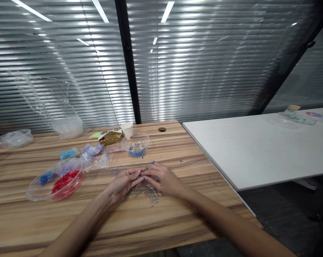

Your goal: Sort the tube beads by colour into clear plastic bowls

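Note:
Over the wooden table (118,228), my left hand (124,184) and my right hand (163,179) meet at the fingertips, thumbs and forefingers pinched together. A speck of blue shows between them, but it is too small and blurred to name. Below and around my fingers lie many loose, clear tube-shaped beads (153,198). A few blue beads (180,160) are scattered just beyond my right hand. Behind the hands stands a clear plastic bowl (148,140) with blue beads (137,152) in it.
To the left, a clear round container (30,191) holds red tube beads (66,184) and a blue packet (45,177). Behind it are purple bags (90,151), a gold packet (112,136) and a paper cup (127,130). A white table (239,153) adjoins on the right.

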Available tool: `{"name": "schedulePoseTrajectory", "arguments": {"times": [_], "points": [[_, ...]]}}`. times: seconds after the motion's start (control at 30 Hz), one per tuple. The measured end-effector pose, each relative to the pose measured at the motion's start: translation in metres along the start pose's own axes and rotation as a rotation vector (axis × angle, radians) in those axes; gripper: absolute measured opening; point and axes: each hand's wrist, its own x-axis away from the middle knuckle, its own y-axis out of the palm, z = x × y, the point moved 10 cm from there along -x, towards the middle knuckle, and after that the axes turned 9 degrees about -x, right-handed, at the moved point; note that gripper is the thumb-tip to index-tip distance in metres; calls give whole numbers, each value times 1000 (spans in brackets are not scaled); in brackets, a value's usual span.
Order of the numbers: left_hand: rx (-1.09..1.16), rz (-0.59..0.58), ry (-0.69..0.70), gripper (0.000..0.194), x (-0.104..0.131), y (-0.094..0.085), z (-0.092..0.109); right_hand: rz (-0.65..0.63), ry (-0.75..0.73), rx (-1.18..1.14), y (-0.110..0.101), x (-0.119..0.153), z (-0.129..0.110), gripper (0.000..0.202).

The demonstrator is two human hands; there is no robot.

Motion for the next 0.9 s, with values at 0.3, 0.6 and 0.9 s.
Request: {"name": "schedulePoseTrajectory", "arguments": {"times": [0.3, 0.6, 0.9], "points": [[8, 18, -10, 20, -1, -1, 0, -27, 13, -7, 3, 2, 2, 17], [-8, 11, -9, 19, -1, -1, -1, -51, 23, 21, 5, 2, 3, 19], [3, 36, -21, 19, 0, -1, -1, -62, 26, 24, 7, 3, 5, 19]]}}
